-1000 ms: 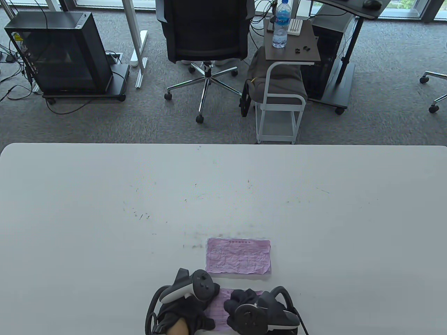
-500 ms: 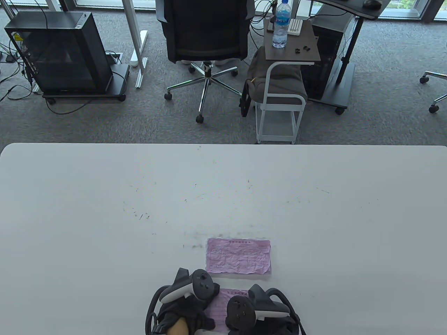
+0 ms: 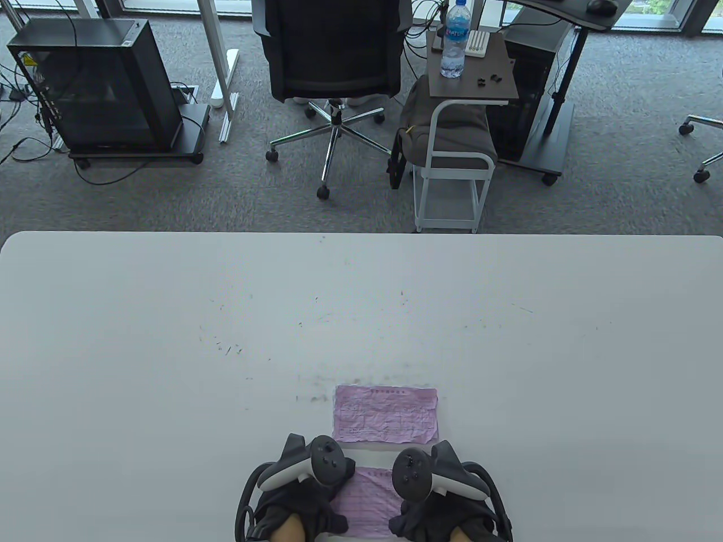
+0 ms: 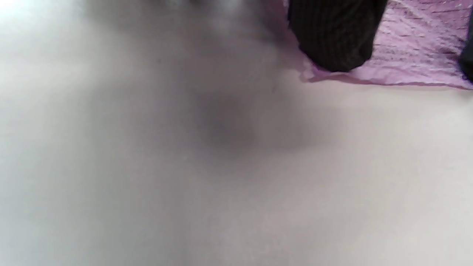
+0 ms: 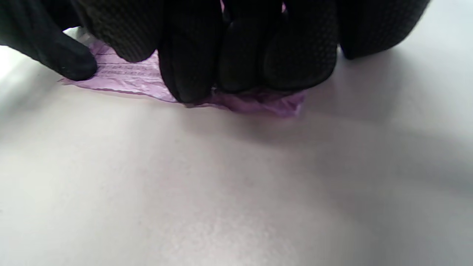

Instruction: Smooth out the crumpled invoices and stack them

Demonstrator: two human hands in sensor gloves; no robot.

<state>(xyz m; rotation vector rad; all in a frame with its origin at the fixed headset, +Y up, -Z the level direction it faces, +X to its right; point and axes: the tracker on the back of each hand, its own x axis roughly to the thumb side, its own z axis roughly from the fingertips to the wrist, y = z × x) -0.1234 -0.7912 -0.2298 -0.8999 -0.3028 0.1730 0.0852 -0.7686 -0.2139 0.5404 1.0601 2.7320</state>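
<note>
A flattened pink invoice (image 3: 386, 413) lies on the white table (image 3: 169, 339) near its front edge. Just in front of it a second, still wrinkled pink invoice (image 3: 367, 501) lies between my two hands. My left hand (image 3: 308, 505) rests on its left end; the left wrist view shows one gloved fingertip (image 4: 332, 37) pressing the invoice (image 4: 414, 55) down. My right hand (image 3: 432, 511) sits on its right end, where the fingers (image 5: 240, 51) press on the crinkled edge of the invoice (image 5: 266, 101). Neither hand lifts the paper.
Beyond the far table edge stand an office chair (image 3: 333, 51), a small white cart (image 3: 452, 169) with a water bottle (image 3: 454, 39), and a black cabinet (image 3: 96, 84) on the carpet.
My right hand has slid rightwards across the near invoice, from its middle to its right end, uncovering more of the sheet. The left hand and the far invoice have stayed put.
</note>
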